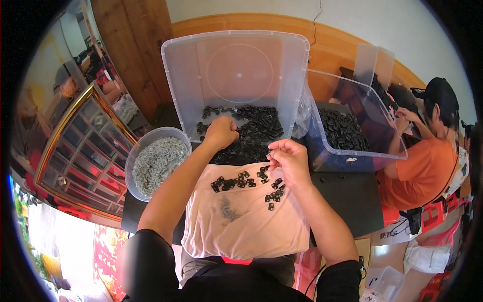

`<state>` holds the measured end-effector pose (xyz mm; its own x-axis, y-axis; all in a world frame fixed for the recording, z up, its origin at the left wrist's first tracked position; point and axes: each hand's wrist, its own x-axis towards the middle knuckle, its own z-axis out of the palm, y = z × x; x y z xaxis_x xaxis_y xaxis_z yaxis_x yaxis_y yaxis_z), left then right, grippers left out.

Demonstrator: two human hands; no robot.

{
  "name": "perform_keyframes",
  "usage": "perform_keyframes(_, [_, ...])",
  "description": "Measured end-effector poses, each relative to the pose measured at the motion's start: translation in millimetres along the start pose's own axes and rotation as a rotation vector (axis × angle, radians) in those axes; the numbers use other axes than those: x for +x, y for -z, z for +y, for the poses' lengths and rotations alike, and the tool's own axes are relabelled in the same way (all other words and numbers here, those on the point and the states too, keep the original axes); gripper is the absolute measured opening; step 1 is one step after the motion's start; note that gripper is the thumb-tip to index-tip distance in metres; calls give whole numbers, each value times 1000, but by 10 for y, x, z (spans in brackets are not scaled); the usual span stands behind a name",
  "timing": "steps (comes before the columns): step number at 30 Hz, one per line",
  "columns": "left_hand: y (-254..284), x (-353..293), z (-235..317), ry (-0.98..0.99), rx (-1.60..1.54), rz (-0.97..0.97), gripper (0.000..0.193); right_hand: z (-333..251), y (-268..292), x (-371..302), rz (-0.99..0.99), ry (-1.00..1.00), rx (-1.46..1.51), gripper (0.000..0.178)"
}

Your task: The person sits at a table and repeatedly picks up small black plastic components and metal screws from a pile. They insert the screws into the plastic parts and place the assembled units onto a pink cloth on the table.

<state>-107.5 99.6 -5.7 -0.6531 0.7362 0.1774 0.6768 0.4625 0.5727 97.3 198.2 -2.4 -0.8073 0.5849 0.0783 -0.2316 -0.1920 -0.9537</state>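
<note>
My left hand [222, 133] is closed, fingers curled at the front of a heap of small black plastic parts [261, 126] in a clear bin [234, 65] lying on its side; whatever it grips is hidden. My right hand [289, 160] pinches something small and dark between thumb and fingers, too little to name, above the cloth's far right corner. Below both hands spreads a peach cloth [251, 231]. Loose black two-holed pieces [231, 183] are scattered over it, with a small pile of grey screws [229, 210] nearer me.
A round clear tub [132, 176] full of grey screws stands left of my forearm. To the right, another clear bin [362, 158] holds more black parts on the dark table [347, 201]. Beyond it sits a person in an orange shirt [427, 171], hands raised. A gold-framed glass panel [75, 156] leans at left.
</note>
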Motion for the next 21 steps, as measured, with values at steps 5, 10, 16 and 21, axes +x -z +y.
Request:
perform_keyframes(5, [145, -393, 303, -38, -629, -33, 16, -25, 21, -20, -36, 104, 12, 13])
perform_keyframes(10, [248, -918, 445, 32, -963, -100, 11, -119, -101, -104, -94, 96, 85, 13])
perform_keyframes(16, [102, -1129, 327, 21, -971, -33, 15, -121, -254, -261, -297, 37, 116, 14])
perform_keyframes(21, [40, -1193, 420, -174, -885, 42, 12, -55, -333, -312, -330, 16, 85, 15])
